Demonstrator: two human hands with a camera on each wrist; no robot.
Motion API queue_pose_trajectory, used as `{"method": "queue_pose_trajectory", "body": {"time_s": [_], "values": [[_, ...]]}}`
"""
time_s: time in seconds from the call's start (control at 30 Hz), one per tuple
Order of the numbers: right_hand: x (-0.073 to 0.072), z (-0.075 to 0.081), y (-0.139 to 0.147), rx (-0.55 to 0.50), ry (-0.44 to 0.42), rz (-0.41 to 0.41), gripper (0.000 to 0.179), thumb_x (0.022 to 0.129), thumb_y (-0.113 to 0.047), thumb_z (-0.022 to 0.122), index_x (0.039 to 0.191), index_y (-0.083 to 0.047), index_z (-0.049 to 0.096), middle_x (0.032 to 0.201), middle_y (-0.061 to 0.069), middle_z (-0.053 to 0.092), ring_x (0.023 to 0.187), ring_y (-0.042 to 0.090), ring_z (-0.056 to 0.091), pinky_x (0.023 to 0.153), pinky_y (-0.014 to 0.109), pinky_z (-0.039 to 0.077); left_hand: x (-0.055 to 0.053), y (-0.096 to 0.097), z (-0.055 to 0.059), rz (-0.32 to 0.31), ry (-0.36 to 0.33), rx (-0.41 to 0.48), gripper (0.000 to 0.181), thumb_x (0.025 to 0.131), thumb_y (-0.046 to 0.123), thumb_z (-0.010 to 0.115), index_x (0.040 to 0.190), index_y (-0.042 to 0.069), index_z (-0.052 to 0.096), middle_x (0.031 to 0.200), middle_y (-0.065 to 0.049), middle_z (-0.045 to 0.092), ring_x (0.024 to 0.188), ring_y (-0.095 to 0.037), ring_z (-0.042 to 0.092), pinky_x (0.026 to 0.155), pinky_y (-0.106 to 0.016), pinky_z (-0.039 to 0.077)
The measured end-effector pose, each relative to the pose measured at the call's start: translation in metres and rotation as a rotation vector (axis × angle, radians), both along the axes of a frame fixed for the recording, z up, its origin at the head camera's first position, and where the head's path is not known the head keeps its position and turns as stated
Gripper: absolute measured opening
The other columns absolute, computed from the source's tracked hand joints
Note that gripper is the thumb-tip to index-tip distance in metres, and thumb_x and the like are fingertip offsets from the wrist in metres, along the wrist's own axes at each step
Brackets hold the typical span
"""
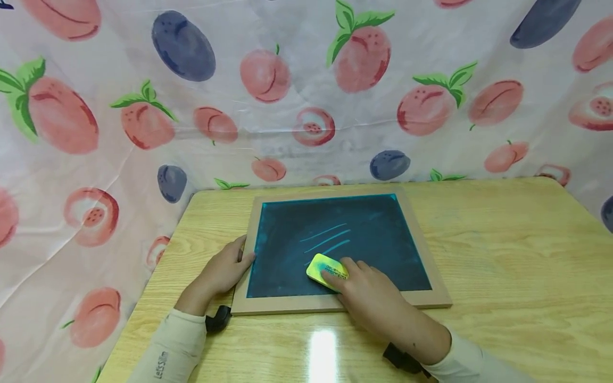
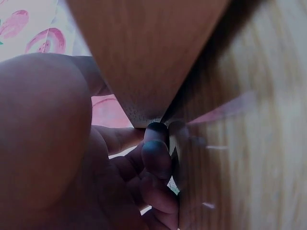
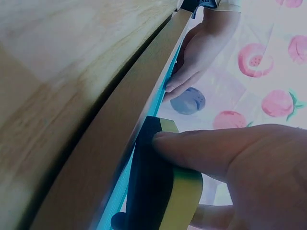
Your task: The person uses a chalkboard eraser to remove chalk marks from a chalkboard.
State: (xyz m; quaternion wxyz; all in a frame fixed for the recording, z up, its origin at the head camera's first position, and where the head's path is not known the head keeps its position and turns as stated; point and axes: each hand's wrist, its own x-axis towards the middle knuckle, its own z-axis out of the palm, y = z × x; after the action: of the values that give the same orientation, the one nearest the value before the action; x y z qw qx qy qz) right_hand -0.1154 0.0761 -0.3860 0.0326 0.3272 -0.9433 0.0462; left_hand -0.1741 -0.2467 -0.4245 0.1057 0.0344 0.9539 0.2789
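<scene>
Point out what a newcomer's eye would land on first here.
Probably the bright yellow eraser in the person's right grip, at the lower middle of the dark framed board. Just above it, light blue strokes slant up to the right. Behind the table, a bold fruit-print cloth fills the background.

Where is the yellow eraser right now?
In the head view, the yellow eraser is in the person's right hand, at the lower middle of the blackboard, just below the three clearest blue chalk lines.
</scene>
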Motion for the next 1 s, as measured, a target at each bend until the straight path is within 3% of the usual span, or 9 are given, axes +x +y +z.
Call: {"method": "queue_pose_trajectory", "body": {"time_s": [0.5,0.73,1.0], "values": [[-0.007,0.001,0.009,-0.02,-0.041,-0.037,0.052,0.087,-0.022,0.079,0.137,-0.027,0.064,0.124,0.019,0.063,0.101,0.034,0.067,0.077,0.045,0.059,0.002,0.0,-0.001,0.001,0.017,-0.025,0.063,0.106,0.037,0.047,0.158,0.007,0.027,0.101,-0.01,0.056,0.08,-0.017,0.057,0.073,-0.035,0.047],[-0.017,-0.001,0.023,-0.048,0.025,-0.055,0.049,0.087,-0.018,0.079,0.133,-0.024,0.066,0.117,0.019,0.064,0.091,0.031,0.067,0.067,0.041,0.059,0.003,0.0,-0.003,-0.002,0.028,-0.026,0.062,0.107,0.036,0.046,0.158,0.007,0.026,0.097,-0.009,0.054,0.078,-0.018,0.054,0.069,-0.033,0.045],[-0.031,-0.001,0.043,-0.094,-0.021,-0.124,0.05,0.087,-0.014,0.078,0.135,-0.021,0.066,0.116,0.023,0.063,0.087,0.03,0.065,0.064,0.04,0.057,0.002,0.001,-0.003,-0.011,0.036,-0.033,0.063,0.107,0.037,0.046,0.159,0.008,0.025,0.098,-0.009,0.055,0.078,-0.017,0.054,0.069,-0.033,0.044]]}}
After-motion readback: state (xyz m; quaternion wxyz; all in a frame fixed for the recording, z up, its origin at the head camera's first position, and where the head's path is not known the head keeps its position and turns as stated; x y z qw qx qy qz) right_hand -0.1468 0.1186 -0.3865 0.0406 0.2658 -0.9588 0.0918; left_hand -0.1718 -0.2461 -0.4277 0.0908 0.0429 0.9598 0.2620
